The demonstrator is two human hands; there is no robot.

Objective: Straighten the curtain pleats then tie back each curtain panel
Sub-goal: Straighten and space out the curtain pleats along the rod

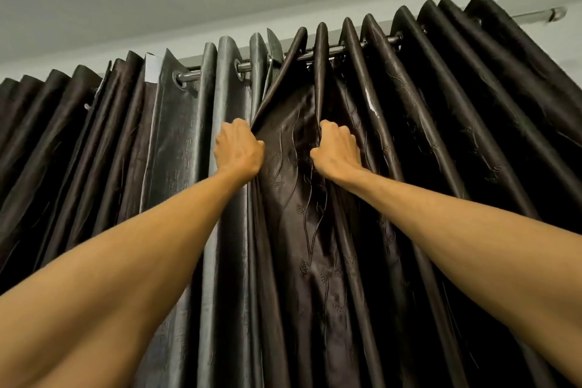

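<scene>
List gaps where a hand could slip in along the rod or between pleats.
Bare rod shows between the grey panel's edge and the brown pleats; another short bare stretch is near its left grommet. The wide brown fold between left hand and right hand is open. Both outer sides are crowded pleats.

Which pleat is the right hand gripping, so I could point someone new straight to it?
Start at the metal curtain rod under the ceiling and find the narrow upright fold hanging near its middle. Follow that fold down to the right hand, closed on its edge. Unlike the evenly ridged pleats further right, it borders a wide, flattened stretch of embossed fabric whose other edge the left hand holds.
</scene>
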